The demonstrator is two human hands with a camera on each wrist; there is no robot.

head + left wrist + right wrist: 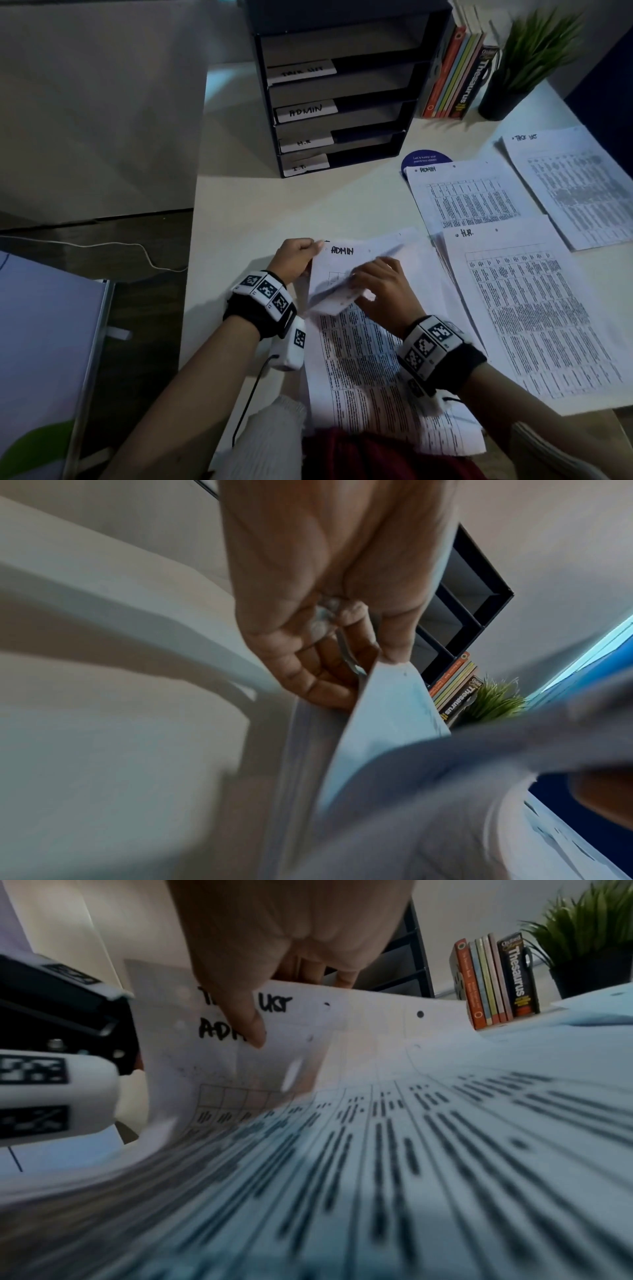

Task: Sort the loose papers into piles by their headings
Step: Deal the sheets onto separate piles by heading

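Loose papers (370, 370) white, printed tables; left hand (294, 260) pinches "ADMIN" sheet (346, 255) corner; right hand (383, 284) grips folded top sheet.

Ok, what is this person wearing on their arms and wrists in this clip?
Both forearms are bare. Each wrist carries a black strap ringed with white blocks printed with black square-pattern markers; the right wrist's band matches. A white camera pod hangs under the left wrist, trailing a thin black cable. A cream knitted sleeve shows near the body.
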